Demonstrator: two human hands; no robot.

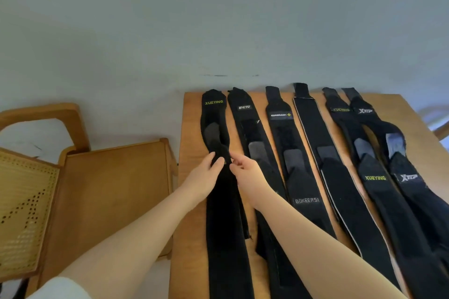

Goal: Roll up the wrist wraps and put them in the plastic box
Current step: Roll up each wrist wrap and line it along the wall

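Observation:
Several long black wrist wraps lie side by side on a wooden table (189, 133). The leftmost wrap (215, 119) bears a yellow XUEYING label and has a grey patch near its middle. My left hand (202, 177) and my right hand (245, 172) meet on this wrap at its middle, each pinching the fabric between thumb and fingers. To the right lie a wrap with a small white label (252, 136), a BOKEERSI wrap (291, 165), a white-edged wrap (323, 153), another XUEYING wrap (371, 172) and an XTEP wrap (408, 177). No plastic box is in view.
A wooden chair (109, 189) with a cane back stands left of the table, its seat close to the table's left edge. A pale wall rises behind the table. Another chair's edge (437, 124) shows at the far right.

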